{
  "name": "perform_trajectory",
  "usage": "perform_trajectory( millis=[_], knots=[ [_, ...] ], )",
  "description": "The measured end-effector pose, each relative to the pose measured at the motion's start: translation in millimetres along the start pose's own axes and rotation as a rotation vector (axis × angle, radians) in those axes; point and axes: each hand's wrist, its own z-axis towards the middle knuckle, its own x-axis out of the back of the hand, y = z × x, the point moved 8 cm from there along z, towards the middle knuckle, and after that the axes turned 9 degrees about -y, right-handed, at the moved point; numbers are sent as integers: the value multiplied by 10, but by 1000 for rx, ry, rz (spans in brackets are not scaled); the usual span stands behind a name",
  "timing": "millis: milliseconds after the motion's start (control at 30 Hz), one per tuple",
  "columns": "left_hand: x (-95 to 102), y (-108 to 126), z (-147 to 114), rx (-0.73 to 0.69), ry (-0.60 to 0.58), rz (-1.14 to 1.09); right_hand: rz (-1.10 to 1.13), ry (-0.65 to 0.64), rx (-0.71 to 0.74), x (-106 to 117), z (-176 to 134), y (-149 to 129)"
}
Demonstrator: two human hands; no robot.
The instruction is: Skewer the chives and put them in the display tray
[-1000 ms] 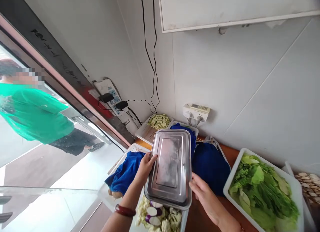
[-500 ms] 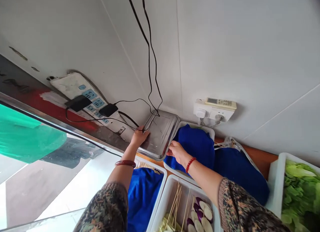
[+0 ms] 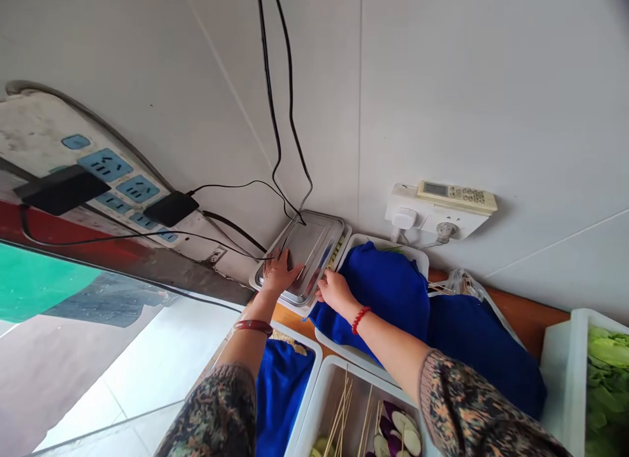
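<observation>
A rectangular metal lid (image 3: 314, 240) covers most of a white tub (image 3: 346, 235) in the corner against the wall. Pale food shows in a strip along the tub's right side, where the lid leaves it uncovered. My left hand (image 3: 278, 273) rests on the lid's near left part, fingers spread flat. At the lid's near right edge is my right hand (image 3: 337, 293), its fingers pinched together on that edge. The fingertips are partly hidden. Thin black cables (image 3: 295, 221) run down across the lid's far left part.
Blue cloths (image 3: 386, 286) cover the neighbouring tubs. A white tub (image 3: 314, 395) in front holds skewered eggplant slices (image 3: 398, 431). Leafy greens (image 3: 609, 378) fill a tub at right. A power strip (image 3: 118, 175) and a socket with a remote control (image 3: 457, 198) are on the walls.
The lid has shifted left, showing the tub's right rim and some food inside. My left hand has gone from gripping the lid's left side to lying flat on it.
</observation>
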Motion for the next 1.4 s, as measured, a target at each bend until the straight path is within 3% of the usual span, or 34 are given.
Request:
perform_trajectory(
  millis=[167,300,400,600,700,833,967,1167,1267,1400],
  knots=[
    [-23,82,-3,-61,-18,71,-207,-42,172,206,-618,-258],
    [-32,199,-6,-170,-60,129,-300,-87,232,323,-1046,-223],
    [-3,274,-30,-117,-62,155,-351,-111,262,421,-1298,-129],
    [-6,840,-194,-66,45,104,-408,-80,250,587,-1586,-67],
    [-74,1040,-195,-44,48,95,-612,-23,357,506,-1452,-305],
    [-98,1044,-115,-55,29,134,-869,5,485,285,-1116,-593],
    [-129,1018,-120,-163,11,180,-928,-5,485,203,-903,-607],
    [-237,981,-251,-323,51,162,-1073,27,463,254,-570,-678],
    [-200,836,-247,-364,59,89,-1139,60,441,267,-318,-764],
    [-52,417,-232,-130,184,89,-1214,70,419,264,-26,-787]
  ],
)
